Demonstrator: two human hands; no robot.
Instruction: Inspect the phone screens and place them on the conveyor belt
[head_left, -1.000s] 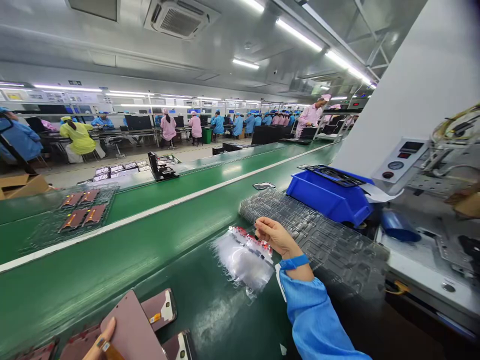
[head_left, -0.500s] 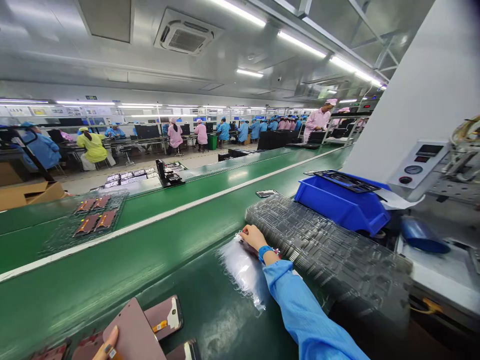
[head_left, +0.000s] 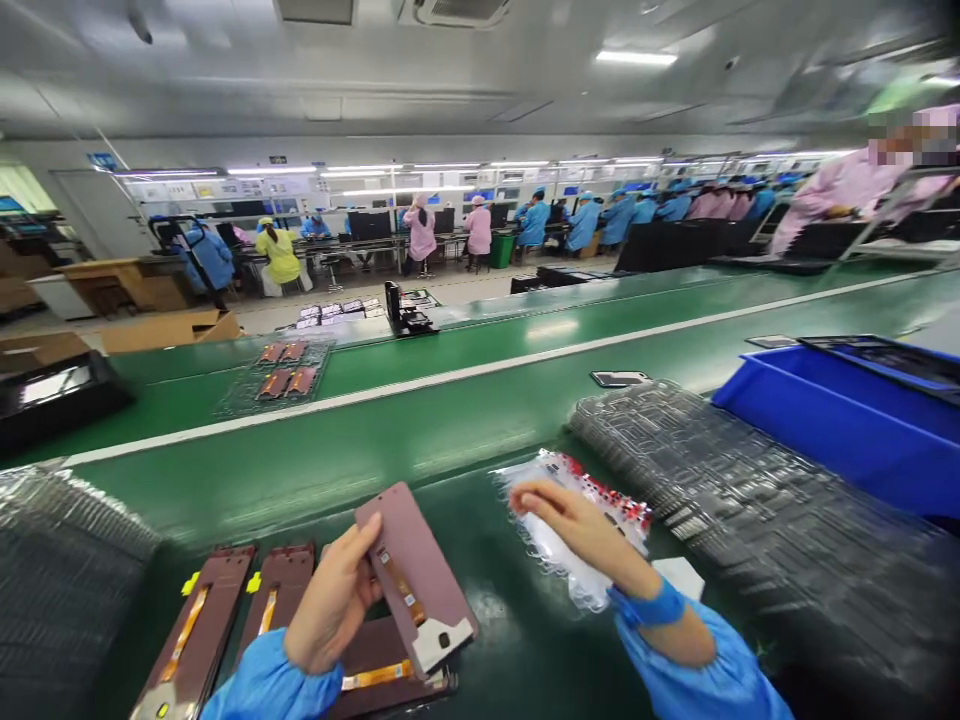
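Note:
My left hand (head_left: 337,595) grips a phone screen panel (head_left: 427,580) by its left edge. The panel is tilted, its mauve back towards me, with an orange flex cable and a silver end. My right hand (head_left: 566,515) is over a pile of clear plastic films (head_left: 577,580) with red and dark marks along the far edge. Its fingers are bent together; whatever is between them cannot be made out. Below and left of my left hand lie several more screen panels (head_left: 187,630) with orange cables, one partly hidden under the held panel.
At the right are stacked clear plastic trays (head_left: 757,490) and a blue bin (head_left: 825,410). Another tray stack (head_left: 67,570) stands at the left. Across the green conveyor (head_left: 450,400) sits a clear tray with panels (head_left: 289,380). People work at benches behind; one in pink (head_left: 840,200) stands far right.
My view has turned left. The left hand has lifted the screen panel up and to the right. My right hand, earlier pinching at the films' far edge, now has its fingers further left over the pile.

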